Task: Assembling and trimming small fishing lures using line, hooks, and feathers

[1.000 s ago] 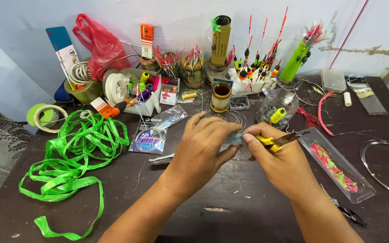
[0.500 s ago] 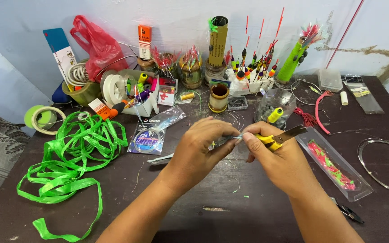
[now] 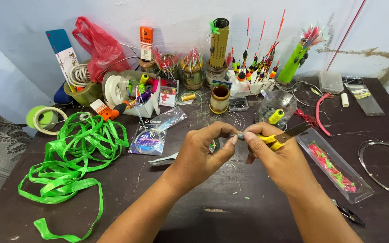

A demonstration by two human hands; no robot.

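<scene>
Small grey piece (image 3: 240, 134) pinched between fingertips, yellow-handled pliers (image 3: 279, 137) alongside

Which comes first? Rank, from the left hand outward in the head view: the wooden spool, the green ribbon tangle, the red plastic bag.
From the left hand:
1. Wooden spool, just beyond it, toward the wall.
2. Green ribbon tangle, off to its left on the table.
3. Red plastic bag, far back left against the wall.

- A flat clear sachet (image 3: 151, 135) with a blue and purple label lies left of my left hand (image 3: 203, 155).
- A small orange box (image 3: 146, 42) stands at the wall.
- A blue and white card (image 3: 64, 51) leans beside the red bag (image 3: 100, 45).
- A long clear packet (image 3: 336, 166) with pink lures lies right of my right hand (image 3: 280, 157).
</scene>
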